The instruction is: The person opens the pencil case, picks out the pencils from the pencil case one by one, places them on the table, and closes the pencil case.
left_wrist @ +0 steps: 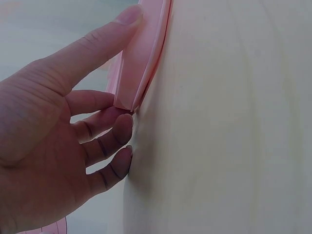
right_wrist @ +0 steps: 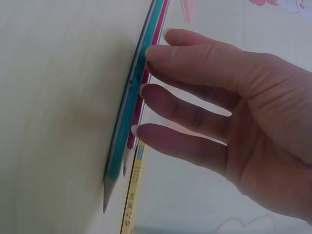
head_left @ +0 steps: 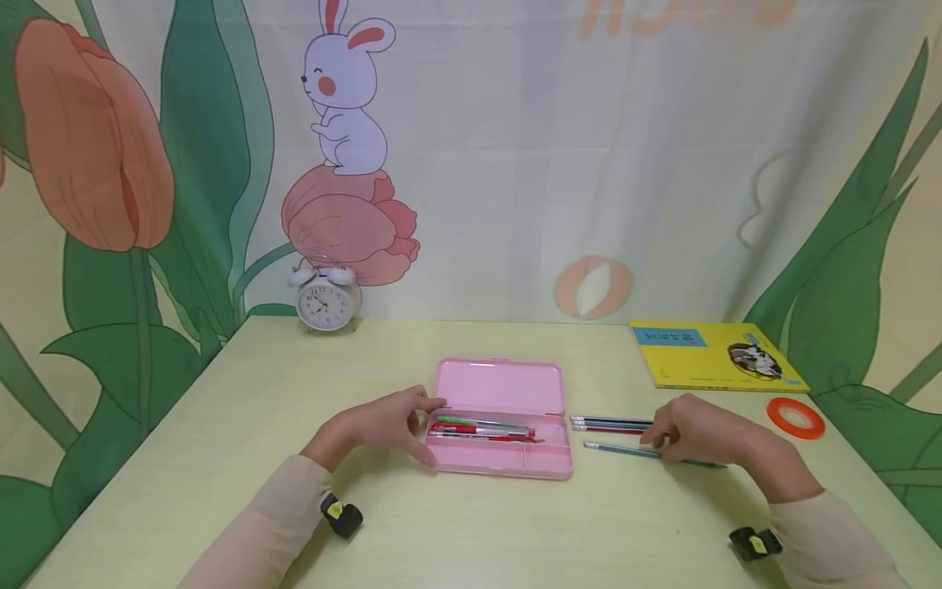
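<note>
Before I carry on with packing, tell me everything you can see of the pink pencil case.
The pink pencil case is a shallow, smooth, plastic-looking box, its base lying flat on the table. It stands open, the lid folded back on the far side. Thin dividers split the base into a long far compartment and smaller near ones; slim writing tools, red and green among them, lie lengthwise in the far one. The left grip touches its left end, thumb at the near corner. Its underside is hidden.
</note>
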Available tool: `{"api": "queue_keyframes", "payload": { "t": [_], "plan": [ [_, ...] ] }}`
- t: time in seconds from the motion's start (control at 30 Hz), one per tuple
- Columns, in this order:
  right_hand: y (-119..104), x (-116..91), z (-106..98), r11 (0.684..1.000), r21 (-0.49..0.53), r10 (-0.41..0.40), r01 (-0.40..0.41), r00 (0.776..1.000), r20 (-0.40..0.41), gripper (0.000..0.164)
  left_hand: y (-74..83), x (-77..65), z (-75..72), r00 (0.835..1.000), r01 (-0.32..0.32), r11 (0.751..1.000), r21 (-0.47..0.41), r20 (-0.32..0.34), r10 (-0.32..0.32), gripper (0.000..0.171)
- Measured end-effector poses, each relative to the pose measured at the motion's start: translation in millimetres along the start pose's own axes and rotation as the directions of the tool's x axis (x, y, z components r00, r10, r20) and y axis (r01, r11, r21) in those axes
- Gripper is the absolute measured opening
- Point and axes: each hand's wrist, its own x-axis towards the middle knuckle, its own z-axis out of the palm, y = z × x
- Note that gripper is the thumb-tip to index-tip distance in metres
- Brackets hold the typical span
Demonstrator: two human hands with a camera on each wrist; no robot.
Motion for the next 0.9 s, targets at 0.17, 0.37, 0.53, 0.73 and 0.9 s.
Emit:
{"api": "queue_keyframes", "payload": {
  "t": [0.17, 0.37, 0.53, 0.73, 0.9],
  "plan": [
    [-3, 3, 3, 1.000, -0.004, -0.016, 0.016, 1.000, -0.001, 0.027, -0.3, 0.5, -0.3, 1.000, -0.002, 1.000, 0.006, 0.002, 0.002, 0.095],
    [-4, 8, 5, 1.000, -0.003, -0.011, 0.011, 1.000, 0.010, 0.030, 0.5, 0.7, -0.6, 1.000, -0.001, 1.000, 0.012, 0.005, 0.001, 0.095],
    [-6, 13, 8, 1.000, -0.020, -0.007, 0.007, 1.000, -0.014, 0.031, 1.6, 0.2, -1.0, 1.000, 0.005, 1.000, 0.013, 0.005, -0.005, 0.094],
    [-7, 18, 10, 0.989, -0.137, -0.061, 0.050, 0.995, -0.077, 0.024, 1.0, 0.8, -0.7, 1.000, -0.002, 1.000, 0.017, 0.006, 0.002, 0.094],
    [-9, 21, 9, 0.981, -0.191, -0.045, 0.028, 0.995, -0.084, 0.021, 0.7, -0.1, -0.9, 1.000, -0.002, 1.000, 0.010, 0.007, 0.002, 0.095]
  ]
}}
